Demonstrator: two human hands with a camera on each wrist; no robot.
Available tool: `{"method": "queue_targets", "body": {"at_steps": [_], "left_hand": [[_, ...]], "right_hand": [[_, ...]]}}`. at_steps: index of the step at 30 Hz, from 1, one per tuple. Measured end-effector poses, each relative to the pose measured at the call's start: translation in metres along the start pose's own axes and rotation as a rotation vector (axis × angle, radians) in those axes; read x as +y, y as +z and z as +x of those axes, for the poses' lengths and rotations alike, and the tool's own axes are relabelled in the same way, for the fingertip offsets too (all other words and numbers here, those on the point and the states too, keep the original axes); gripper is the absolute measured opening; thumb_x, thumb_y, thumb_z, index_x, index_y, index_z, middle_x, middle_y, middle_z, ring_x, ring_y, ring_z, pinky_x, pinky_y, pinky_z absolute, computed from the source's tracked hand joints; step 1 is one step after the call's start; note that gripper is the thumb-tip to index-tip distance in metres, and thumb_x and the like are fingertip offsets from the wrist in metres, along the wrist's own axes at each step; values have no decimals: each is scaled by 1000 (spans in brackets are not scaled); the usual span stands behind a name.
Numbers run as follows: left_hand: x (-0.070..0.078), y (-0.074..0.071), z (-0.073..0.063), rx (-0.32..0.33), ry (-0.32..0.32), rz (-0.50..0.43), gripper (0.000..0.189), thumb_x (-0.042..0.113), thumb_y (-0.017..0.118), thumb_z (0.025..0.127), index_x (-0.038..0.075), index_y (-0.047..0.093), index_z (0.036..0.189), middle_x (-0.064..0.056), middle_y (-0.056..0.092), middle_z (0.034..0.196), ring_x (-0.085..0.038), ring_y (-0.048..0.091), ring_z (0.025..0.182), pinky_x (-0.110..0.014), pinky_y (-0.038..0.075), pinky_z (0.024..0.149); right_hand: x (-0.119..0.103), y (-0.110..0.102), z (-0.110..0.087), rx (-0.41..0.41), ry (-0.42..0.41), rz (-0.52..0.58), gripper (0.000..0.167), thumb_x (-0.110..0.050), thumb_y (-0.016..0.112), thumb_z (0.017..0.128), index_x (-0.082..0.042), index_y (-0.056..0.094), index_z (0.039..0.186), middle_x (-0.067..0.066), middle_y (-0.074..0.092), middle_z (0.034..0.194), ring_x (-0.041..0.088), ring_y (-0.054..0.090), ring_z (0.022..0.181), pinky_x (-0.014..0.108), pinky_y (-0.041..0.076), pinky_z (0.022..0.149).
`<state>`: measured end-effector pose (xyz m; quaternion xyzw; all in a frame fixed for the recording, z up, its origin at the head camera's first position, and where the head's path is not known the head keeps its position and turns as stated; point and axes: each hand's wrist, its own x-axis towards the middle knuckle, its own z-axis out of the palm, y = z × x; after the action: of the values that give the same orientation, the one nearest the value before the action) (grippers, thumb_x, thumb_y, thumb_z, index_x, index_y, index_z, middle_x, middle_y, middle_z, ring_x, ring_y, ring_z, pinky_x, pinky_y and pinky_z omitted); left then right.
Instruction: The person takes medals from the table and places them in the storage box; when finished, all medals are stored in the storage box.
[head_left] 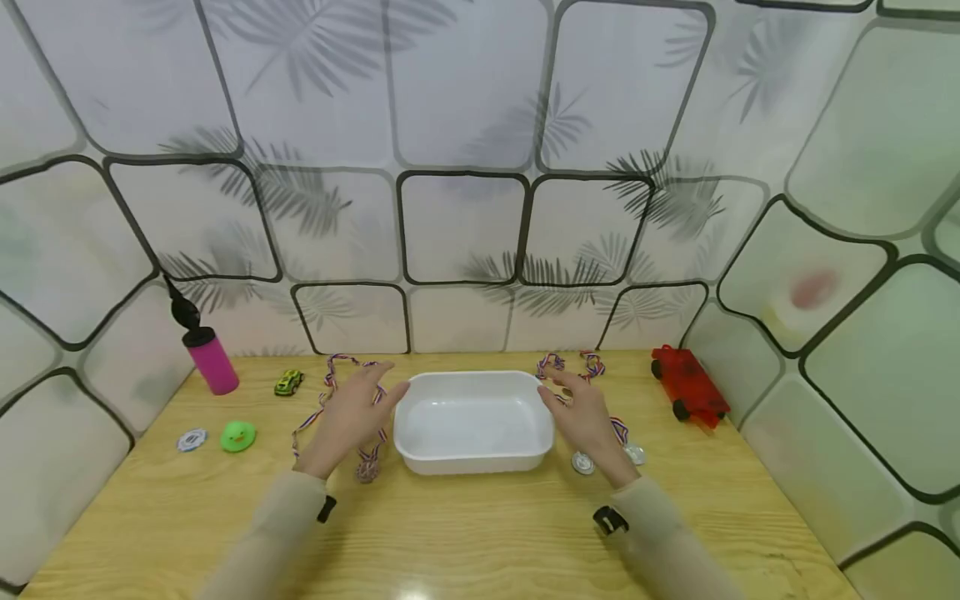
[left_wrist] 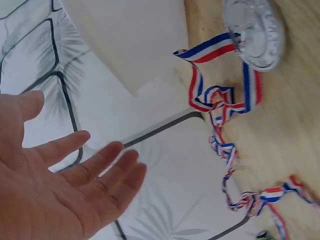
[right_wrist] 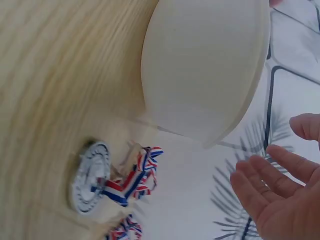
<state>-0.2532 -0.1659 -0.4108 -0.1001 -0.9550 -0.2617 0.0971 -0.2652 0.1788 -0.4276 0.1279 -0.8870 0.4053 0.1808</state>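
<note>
A white rectangular basin (head_left: 472,463) stands on the wooden table between the two hands. My left hand (head_left: 348,423) hovers by its left side, fingers spread and holding nothing; the left wrist view shows the palm and loose fingers (left_wrist: 102,172). Opposite it, my right hand (head_left: 585,417) is held off the basin's right side, also bare, its fingers relaxed in the right wrist view. Beneath the left hand lies a medal (head_left: 367,472) on a striped red, white and blue ribbon (left_wrist: 217,102). Two silver medals (head_left: 582,463) with similar ribbons lie under the right hand.
At the left are a pink hand pump (head_left: 213,364), a small green toy car (head_left: 288,382), a green rubber duck (head_left: 237,436) and a round white-and-blue disc (head_left: 192,440). A red toy vehicle (head_left: 688,387) sits at the back right. Patterned walls (head_left: 465,233) enclose the table.
</note>
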Motion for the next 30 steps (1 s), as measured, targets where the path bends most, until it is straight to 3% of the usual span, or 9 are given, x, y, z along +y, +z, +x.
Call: {"method": "queue_targets", "body": {"at_steps": [5,8,11,15,18,23,30], "left_hand": [[-24,-3,-2,13,44,-247,37,28,55,101,7,59,132,-18,67,118,-35,65,105,-47,57,84],[-37,-5,-3,-14,87,-341,29,19,57,100,6,64,125,-16,70,113,-29,66,100,-38,57,81],[-49,-9,-5,-82,109,-421,27,17,60,99,3,65,121,-18,70,113,-23,66,95,-32,57,77],[-66,-12,-9,-240,97,-523,31,16,64,96,-1,64,122,-23,68,109,-18,67,90,-29,57,73],[-76,-15,-11,-369,87,-565,34,13,68,93,-3,63,122,-23,68,105,-16,66,89,-29,57,73],[-85,-15,-12,-532,145,-570,30,6,70,89,-4,65,117,-23,67,103,-16,65,87,-29,57,72],[-88,-9,-15,-617,185,-519,29,3,73,84,1,69,112,-18,68,101,-18,64,85,-28,56,71]], "right_hand": [[9,-6,-2,-61,229,283,30,-15,68,93,0,67,120,20,65,122,24,66,103,23,57,80],[15,-8,-4,-115,313,395,32,-13,67,93,4,64,121,23,63,122,16,65,97,22,57,77],[22,-7,-6,-164,359,464,35,-11,67,93,5,62,123,23,61,124,11,63,94,25,58,81],[29,-7,-11,-237,403,490,39,-11,70,91,1,61,127,19,58,129,12,61,97,25,58,82],[32,-8,-14,-299,434,523,42,-11,72,89,-2,60,129,17,55,131,13,61,97,30,58,84],[34,-8,-16,-383,424,560,46,-11,72,89,1,57,131,19,52,130,15,61,93,40,59,85],[34,-7,-16,-399,433,566,46,-9,71,89,2,57,132,22,49,135,15,62,93,42,58,85]]}}
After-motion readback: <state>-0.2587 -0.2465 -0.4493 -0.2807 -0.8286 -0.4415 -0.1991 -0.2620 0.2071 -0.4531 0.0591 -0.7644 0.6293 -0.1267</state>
